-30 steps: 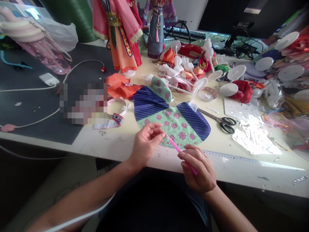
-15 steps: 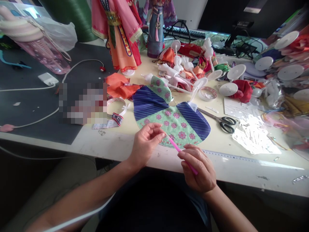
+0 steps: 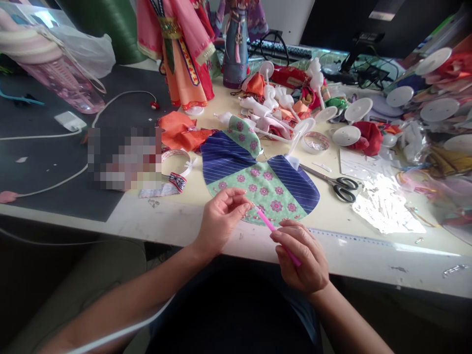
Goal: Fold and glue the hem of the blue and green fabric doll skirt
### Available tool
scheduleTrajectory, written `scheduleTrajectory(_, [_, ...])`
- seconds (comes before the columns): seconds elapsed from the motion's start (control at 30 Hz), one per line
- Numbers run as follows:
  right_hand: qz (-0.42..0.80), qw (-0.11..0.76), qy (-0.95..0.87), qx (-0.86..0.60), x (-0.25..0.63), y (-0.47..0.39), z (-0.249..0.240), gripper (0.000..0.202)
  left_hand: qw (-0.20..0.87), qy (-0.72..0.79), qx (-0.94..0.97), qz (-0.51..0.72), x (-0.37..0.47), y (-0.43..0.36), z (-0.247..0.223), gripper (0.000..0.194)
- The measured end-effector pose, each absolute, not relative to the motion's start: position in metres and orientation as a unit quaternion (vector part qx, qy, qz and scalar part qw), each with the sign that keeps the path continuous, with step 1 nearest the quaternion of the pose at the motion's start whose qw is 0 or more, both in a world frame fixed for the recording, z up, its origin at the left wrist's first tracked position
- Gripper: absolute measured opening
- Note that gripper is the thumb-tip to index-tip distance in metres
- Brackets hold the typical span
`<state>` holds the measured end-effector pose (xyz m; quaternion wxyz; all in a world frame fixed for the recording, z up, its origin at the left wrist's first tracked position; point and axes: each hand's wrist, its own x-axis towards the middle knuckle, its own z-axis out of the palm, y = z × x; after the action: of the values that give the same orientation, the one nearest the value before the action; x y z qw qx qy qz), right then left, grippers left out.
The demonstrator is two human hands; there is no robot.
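Note:
In my right hand (image 3: 304, 255) is a slim pink pen-like tool (image 3: 266, 220), its pale tip pointing up and left. My left hand (image 3: 224, 216) is pinched at that tip; whatever lies between thumb and forefinger is too small to make out. Beneath and beyond both hands a curved fabric piece (image 3: 275, 189) lies flat, green with pink flowers in the middle and dark blue striped sides. Tiny reddish beads or stones run along its near edge, partly behind my left hand. A smaller green floral flap (image 3: 241, 132) is folded at its top.
Black-handled scissors (image 3: 344, 189) and a ruler strip (image 3: 346, 237) lie to the right, near a shiny white sheet (image 3: 387, 206). Tape rolls (image 3: 315, 142), orange cloth (image 3: 180, 130), white doll parts (image 3: 273, 101) and dressed dolls (image 3: 188, 59) stand or lie farther back. A pink bottle (image 3: 62, 73) is at left.
The whole view has shifted slightly, so things appear a little farther left. Both hands keep nearly the same pose, with the pink tool's tip still at my left fingertips.

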<state>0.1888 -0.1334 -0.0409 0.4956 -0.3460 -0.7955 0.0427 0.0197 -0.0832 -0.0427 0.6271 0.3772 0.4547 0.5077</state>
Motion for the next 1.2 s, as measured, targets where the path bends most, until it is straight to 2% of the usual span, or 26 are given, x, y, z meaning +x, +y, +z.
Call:
scheduleTrajectory(0.27, [0.087, 0.539, -0.740, -0.393, 0.218, -0.129, -0.041, 0.038, 0.605, 0.475, 0.413, 0.488, 0.018, -0.084, -0.039, 0.023])
scheduleTrajectory(0.47, [0.113, 0.569, -0.662, -0.475, 0.250, -0.132, -0.046, 0.025, 0.566, 0.486, 0.471, 0.471, 0.018, -0.087, -0.038, 0.019])
scheduleTrajectory(0.6, [0.113, 0.546, -0.676, -0.482, 0.253, -0.137, -0.049, 0.020, 0.414, 0.465, 0.625, 0.470, 0.020, -0.097, -0.037, 0.016])
scheduleTrajectory(0.7, [0.110, 0.522, -0.700, -0.474, 0.252, -0.138, -0.049, 0.020, 0.279, 0.369, 0.771, 0.438, 0.025, -0.103, -0.039, 0.019])
scheduleTrajectory(0.8, [0.104, 0.507, -0.721, -0.460, 0.252, -0.137, -0.049, 0.023, 0.190, 0.301, 0.847, 0.395, 0.032, -0.104, -0.043, 0.021])
scheduleTrajectory(0.97, [0.098, 0.505, -0.724, -0.460, 0.256, -0.137, -0.053, 0.025, 0.112, 0.279, 0.895, 0.330, 0.044, -0.102, -0.047, 0.017])
scheduleTrajectory(1.2, [0.096, 0.511, -0.723, -0.456, 0.256, -0.138, -0.053, 0.027, 0.048, 0.245, 0.917, 0.311, 0.054, -0.101, -0.049, 0.011])
